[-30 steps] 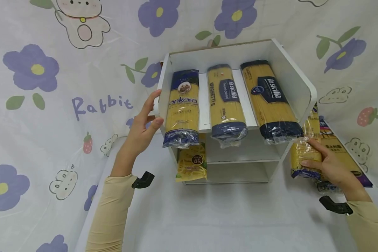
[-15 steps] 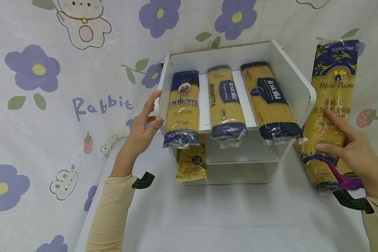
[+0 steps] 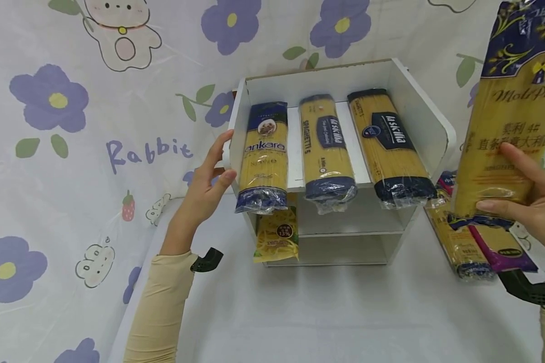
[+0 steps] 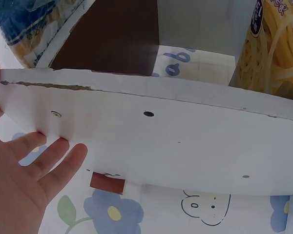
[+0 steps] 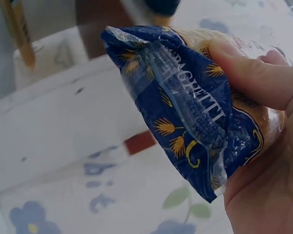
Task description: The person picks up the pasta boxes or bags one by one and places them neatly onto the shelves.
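Pack count in the head view: seven. One is in hand, a long flat clear-film spaghetti pack with dark blue ends, lettered "Moli Pasta" [image 3: 508, 121]. I have it at the right, raised and roughly upright beside the shelf, well apart from the top-level packs. The right hand [image 3: 542, 206] grips its lower part, thumb on the near face, fingers curled round the edge.

Left hand [image 3: 204, 189]: holding no pack. Fingers loosely extended, thumb spread from them, touching the left side panel of the white three-level board shelf [image 3: 418, 116]; in the left wrist view I count three fingertips against the panel's outer face.

Top level, three packs side by side, gaps between: one yellow blue-ended "ankara" [image 3: 264, 166], two yellow navy-ended "la sicilia" [image 3: 328, 159] [image 3: 392, 151]. Below the top board, left: one yellow printed pouch marked 13% [image 3: 274, 242], its upper part hidden.

Right of the shelf, two more lying on the white surface [image 3: 336, 312]: one yellow pack with a blue end [image 3: 463, 247], one purple-ended pack [image 3: 504, 254], both partly behind the held one.
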